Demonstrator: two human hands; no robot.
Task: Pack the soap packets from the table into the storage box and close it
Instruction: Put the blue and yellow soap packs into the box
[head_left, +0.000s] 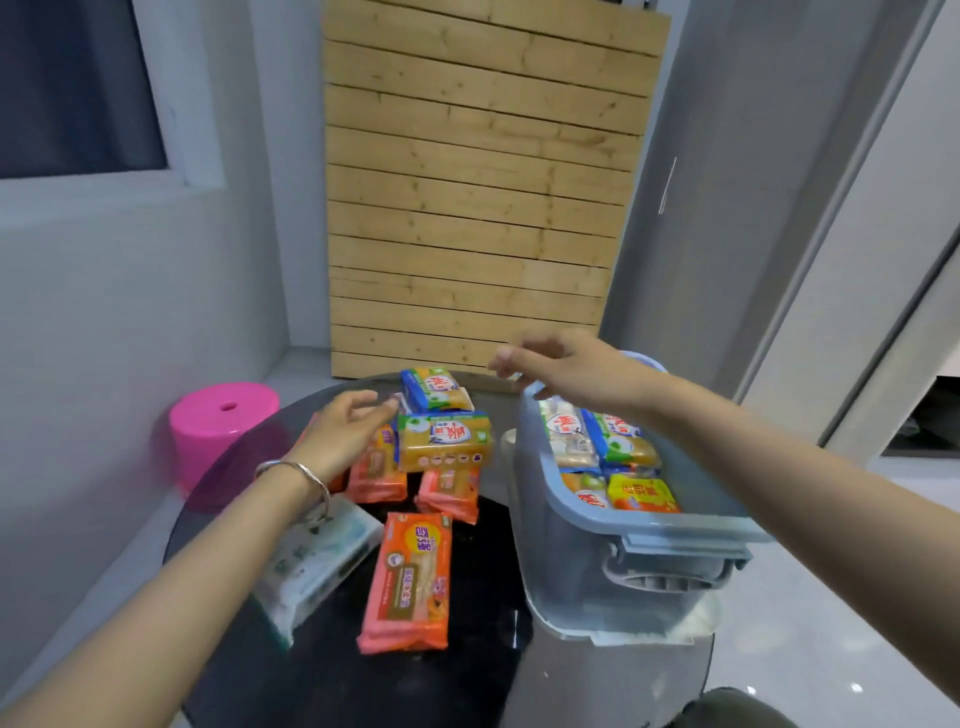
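Note:
Several soap packets lie on the round dark glass table (332, 686): an orange one (408, 579) nearest me, two smaller orange ones (449, 491), a yellow-and-blue one (444, 441) and a blue-and-yellow one (434, 389) at the far side. A pale wrapped pack (317, 564) lies under my left forearm. My left hand (343, 434), fingers apart, hovers just left of the yellow packet and holds nothing. My right hand (561, 369) is empty and spread above the far rim of the blue-grey storage box (670, 525), which stands open with several packets (602, 441) inside.
A pink plastic stool (221, 428) stands on the floor left of the table. A slatted wooden panel (483, 197) leans against the wall behind. The box rests on a grey stand with a white cloth (696, 621) under it. No lid is in view.

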